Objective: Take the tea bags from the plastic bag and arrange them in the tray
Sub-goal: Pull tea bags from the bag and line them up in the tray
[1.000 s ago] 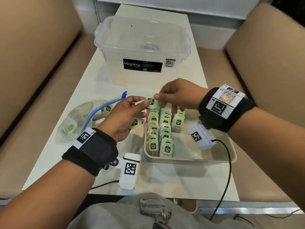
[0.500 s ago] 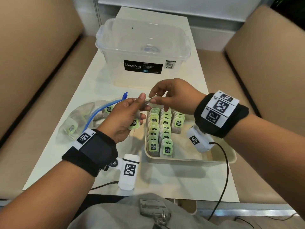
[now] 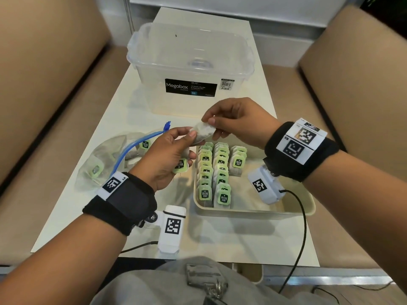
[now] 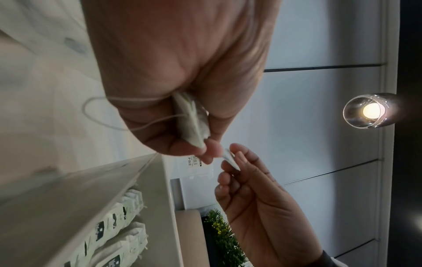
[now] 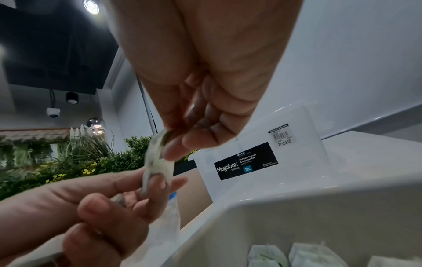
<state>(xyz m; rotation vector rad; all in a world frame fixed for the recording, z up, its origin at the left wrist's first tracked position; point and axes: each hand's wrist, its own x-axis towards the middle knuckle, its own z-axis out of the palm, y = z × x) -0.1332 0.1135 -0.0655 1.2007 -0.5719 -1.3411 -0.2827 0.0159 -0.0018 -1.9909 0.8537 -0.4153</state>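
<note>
White table [image 3: 220, 243], tan padded benches [image 3: 44, 89] either side, white panelled wall [image 4: 319, 112], lit ceiling lamp [image 4: 371, 110]

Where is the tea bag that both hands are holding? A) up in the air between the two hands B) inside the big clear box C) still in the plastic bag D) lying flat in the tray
A: the tea bag is pinched between the left hand and the right hand, up above the far end of the tray.

Tea bags [image 3: 212, 170] rowed upright in tray [image 3: 253, 211]
</note>
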